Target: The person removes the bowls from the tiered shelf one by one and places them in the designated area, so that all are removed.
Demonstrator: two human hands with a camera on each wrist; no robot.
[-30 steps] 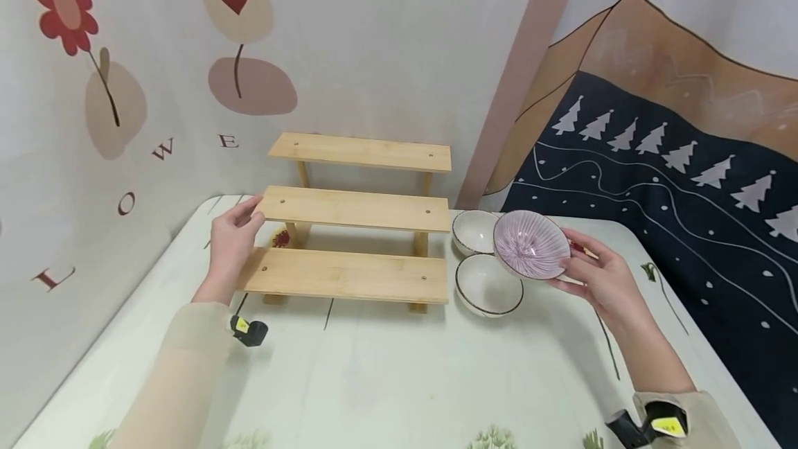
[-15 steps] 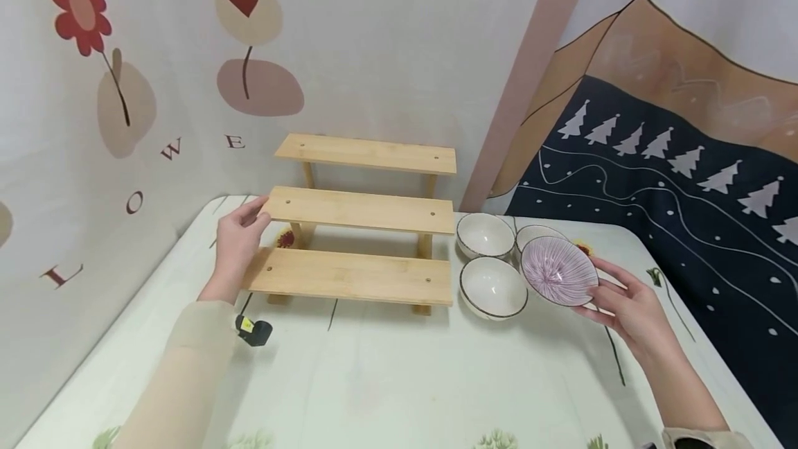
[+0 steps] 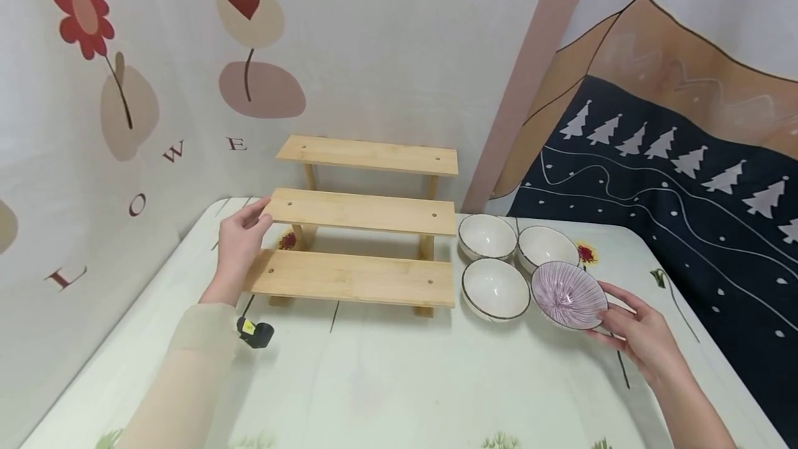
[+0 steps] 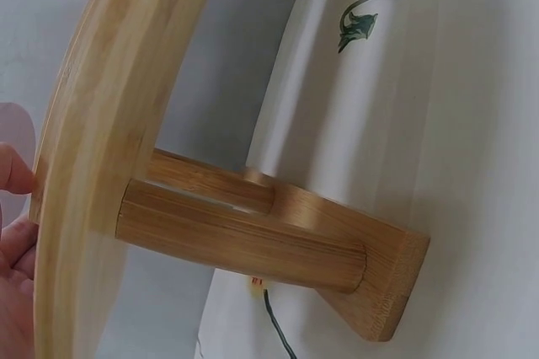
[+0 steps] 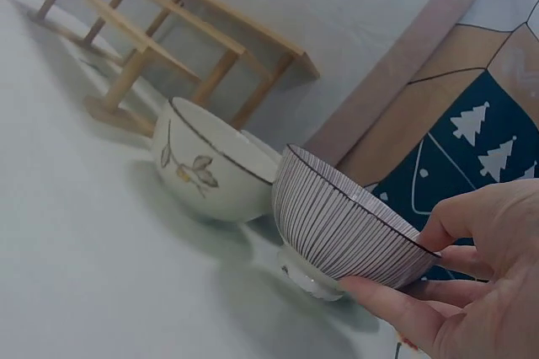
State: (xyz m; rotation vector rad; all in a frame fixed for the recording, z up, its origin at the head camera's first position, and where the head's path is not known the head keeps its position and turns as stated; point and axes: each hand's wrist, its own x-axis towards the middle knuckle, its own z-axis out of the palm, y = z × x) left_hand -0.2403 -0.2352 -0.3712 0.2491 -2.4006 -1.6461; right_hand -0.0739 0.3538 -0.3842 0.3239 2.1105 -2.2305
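Note:
My right hand (image 3: pixel 645 338) grips a purple-striped bowl (image 3: pixel 564 296) at its right side. In the right wrist view the thumb lies at the rim of the striped bowl (image 5: pixel 345 224) and fingers are under its wall. I cannot tell whether its foot touches the table. Beside it sit three white bowls with dark rims: a front one (image 3: pixel 495 289), a back-left one (image 3: pixel 488 236) and a back-right one (image 3: pixel 547 247). My left hand (image 3: pixel 240 238) holds the left end of the middle board of a three-tier wooden shelf (image 3: pixel 361 210), thumb and fingers at its edge.
The shelf stands on a pale cloth-covered table (image 3: pixel 386 380) with printed flowers. Behind it hangs a white curtain (image 3: pixel 386 40) with flower prints. A dark tree-patterned cloth (image 3: pixel 673 179) borders the right side.
My right hand has carried the striped bowl right and toward me, down near the table, bringing the back-right white bowl into view. My left hand stays at the shelf. The view has shifted slightly.

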